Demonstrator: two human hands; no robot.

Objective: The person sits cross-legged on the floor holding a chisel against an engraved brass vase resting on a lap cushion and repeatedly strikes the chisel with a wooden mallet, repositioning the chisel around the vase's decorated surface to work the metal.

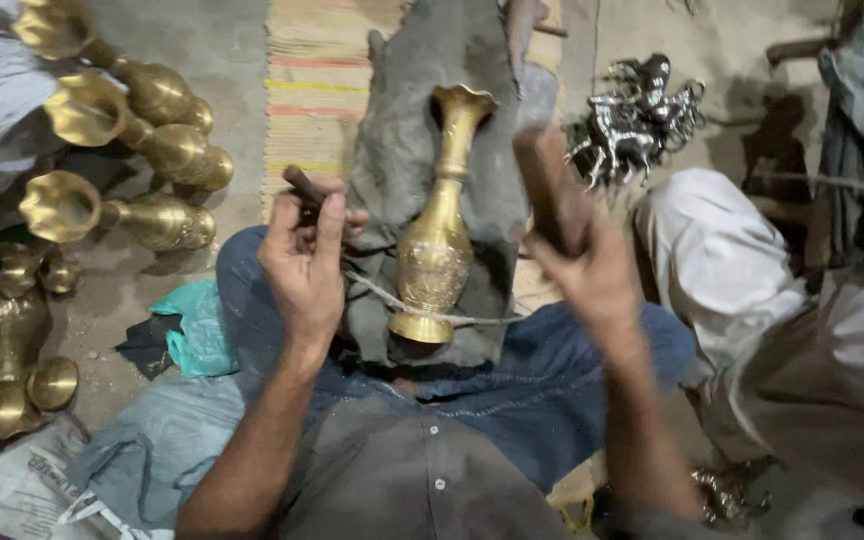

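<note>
A brass vase (439,235) with an engraved belly lies on a grey cloth (402,130) over my lap, neck pointing away, with a cord (422,312) tied across its base. My left hand (304,262) pinches a thin dark metal punch (304,186) just left of the vase. My right hand (592,268), blurred by motion, grips a wooden mallet (544,185) raised to the right of the vase.
Several brass vases (142,150) lie on the floor at left, with more brass pots (2,340) below them. A teal cloth (197,325) sits by my knee. Silver metal figures (637,120) lie at the upper right. Another person in white clothing (722,260) sits on the right.
</note>
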